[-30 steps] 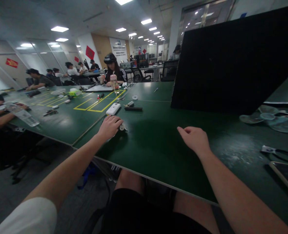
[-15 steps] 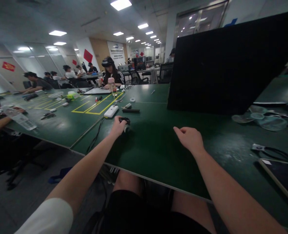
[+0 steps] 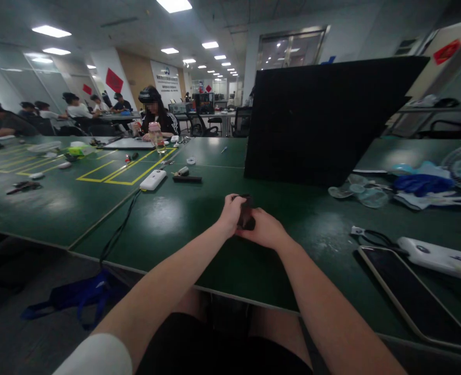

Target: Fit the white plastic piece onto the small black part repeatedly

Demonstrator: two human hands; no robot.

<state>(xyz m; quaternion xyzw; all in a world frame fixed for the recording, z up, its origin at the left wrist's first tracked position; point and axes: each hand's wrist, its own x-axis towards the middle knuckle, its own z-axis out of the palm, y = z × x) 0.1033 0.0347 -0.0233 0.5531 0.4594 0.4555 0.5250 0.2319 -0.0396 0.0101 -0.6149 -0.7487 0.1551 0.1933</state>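
Observation:
My left hand (image 3: 229,217) is closed around the left side of a small dark brown, nearly black object (image 3: 246,214), just above the green table. From the right, my right hand (image 3: 267,227) meets it, its fingers curled against the lower edge of the same object. Blur and my fingers hide the object's shape, so its kind cannot be made out. Beyond my hands a black flat bar (image 3: 187,179) lies on the table with a small grey cylinder (image 3: 182,171) beside it.
A large black panel (image 3: 312,120) stands ahead on the green table (image 3: 168,219). A white power bank (image 3: 153,179) with a cable lies left. To the right are a phone (image 3: 413,291), a white power strip (image 3: 437,255), clear goggles (image 3: 365,192) and blue gloves (image 3: 423,184). Someone in a headset sits opposite.
My left hand has brought the dark object rightward to the middle. My right hand has moved in to meet it and now grips it too. The view has turned right.

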